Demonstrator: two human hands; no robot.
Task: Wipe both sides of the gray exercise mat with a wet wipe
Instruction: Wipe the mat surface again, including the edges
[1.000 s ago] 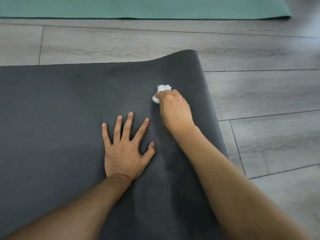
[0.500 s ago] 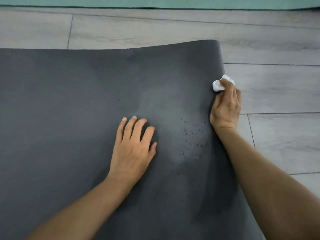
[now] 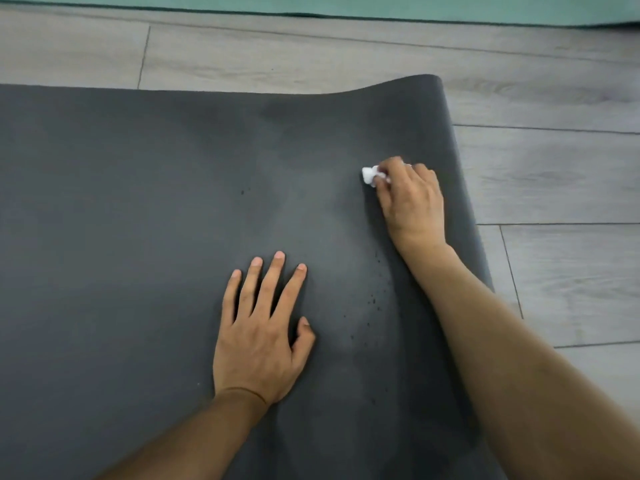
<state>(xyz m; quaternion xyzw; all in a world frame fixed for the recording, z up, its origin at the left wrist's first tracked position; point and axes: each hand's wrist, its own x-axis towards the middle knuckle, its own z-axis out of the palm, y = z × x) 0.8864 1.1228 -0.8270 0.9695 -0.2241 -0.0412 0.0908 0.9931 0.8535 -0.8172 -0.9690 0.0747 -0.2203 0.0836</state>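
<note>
Right grip: we see the right hand [image 3: 412, 199] curled round a balled white wet wipe [image 3: 370, 175], pressing it onto the gray exercise mat [image 3: 121, 220] near the mat's right edge; only the wipe's left end shows past the fingers.
Left grip: the left hand [image 3: 260, 336] lies flat, palm down, fingers straight and slightly spread, holding nothing.
Arms: both forearms reach in from the bottom, the right one crossing the mat's right edge.
Count: we count two hands, one wipe, one gray mat, one green mat [image 3: 346, 5].
Edges: the gray mat's far right corner curls up; bare wood floor [image 3: 554, 168] lies to the right and beyond, with the green mat along the top.
Marks: dark specks dot the mat between the hands.
</note>
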